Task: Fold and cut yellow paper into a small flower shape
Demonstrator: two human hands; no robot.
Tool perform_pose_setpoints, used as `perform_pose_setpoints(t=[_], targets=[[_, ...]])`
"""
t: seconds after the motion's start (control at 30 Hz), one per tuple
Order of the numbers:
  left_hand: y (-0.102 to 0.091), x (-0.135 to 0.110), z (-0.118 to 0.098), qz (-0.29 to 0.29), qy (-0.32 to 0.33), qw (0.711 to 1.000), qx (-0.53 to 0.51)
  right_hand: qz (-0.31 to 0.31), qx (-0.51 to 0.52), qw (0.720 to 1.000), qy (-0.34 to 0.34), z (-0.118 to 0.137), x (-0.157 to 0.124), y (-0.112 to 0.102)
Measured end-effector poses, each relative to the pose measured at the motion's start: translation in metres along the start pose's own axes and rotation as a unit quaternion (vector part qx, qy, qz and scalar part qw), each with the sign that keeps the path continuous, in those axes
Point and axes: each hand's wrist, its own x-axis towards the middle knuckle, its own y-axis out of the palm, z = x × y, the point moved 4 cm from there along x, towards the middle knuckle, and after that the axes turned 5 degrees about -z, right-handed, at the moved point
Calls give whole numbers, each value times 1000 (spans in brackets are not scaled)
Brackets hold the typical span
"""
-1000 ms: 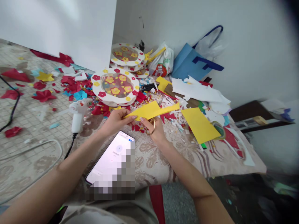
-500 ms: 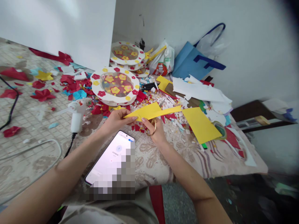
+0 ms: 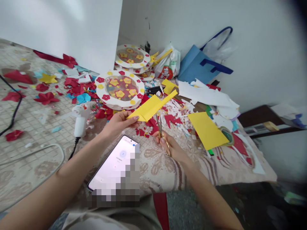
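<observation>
My left hand [image 3: 120,123] pinches the near left end of a folded yellow sheet of paper [image 3: 148,107], with a narrow strip sticking out to the upper right. Gold-handled scissors [image 3: 160,124] are in my right hand [image 3: 171,143], their blades pointing up just below the paper and apart from it. Red and white paper scraps [image 3: 171,119] lie beneath and beyond the paper. Another yellow sheet [image 3: 207,131] rests flat to the right of the scissors. Nearer to me, below my left hand, lies a lit phone [image 3: 112,163], partly pixelated.
A white glue gun [image 3: 80,119] stands at the left with its cord. Round flower-decorated paper discs [image 3: 102,81] are at the back, some stacked. Red paper flowers [image 3: 46,97] are strewn on the left. A roll of tape [image 3: 226,135] and a blue bag [image 3: 195,65] are on the right.
My right hand has let go of the paper and drawn back toward me and right, with the scissor blades now raised. The paper's free end has swung upward; my left hand still holds it.
</observation>
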Motion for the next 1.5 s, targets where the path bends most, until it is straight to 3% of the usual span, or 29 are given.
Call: perform_pose_setpoints(t=[0.2, 0.5, 1.1, 1.5], targets=[[5, -3, 1, 28, -17, 999, -15, 53, -68, 996, -13, 19, -6, 5], [11, -7, 2, 70, -64, 995, -29, 55, -15, 998, 26, 23, 1, 15], [11, -9, -1, 67, -69, 995, -17, 82, 20, 996, 27, 23, -1, 18], [11, -8, 2, 74, -61, 995, -20, 61, 15, 998, 32, 22, 0, 19]])
